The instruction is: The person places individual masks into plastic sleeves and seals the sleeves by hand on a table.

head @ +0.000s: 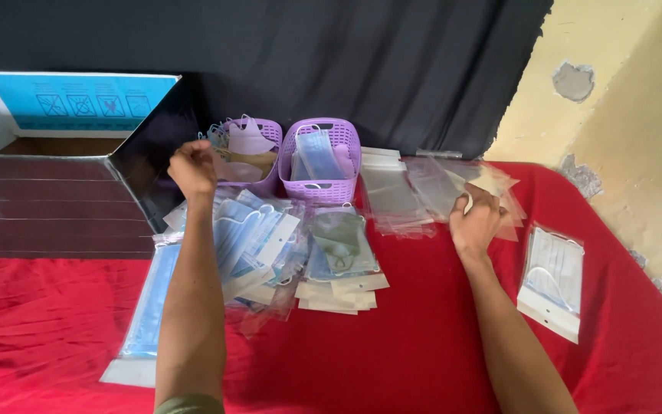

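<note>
**Soft even light, slight motion blur on the hands**

Diffuse daylight, medium bright, no hard shadows. The red cloth (392, 353) reads saturated and evenly lit across the lower frame. The black backdrop (362, 61) at top is dark, almost no detail. The yellow wall (637, 115) at upper right is the brightest area, not blown out. Faint glare on the clear bags (423, 192) at centre right and on the box flap (47, 207) at left. The left hand (191, 169) is slightly blurred; the right hand (475, 221) is a bit soft too. Weak shadows under both forearms. Mild wide-angle bend at the edges. Overall softness, compression smear in the packet pile (270, 245).
</note>
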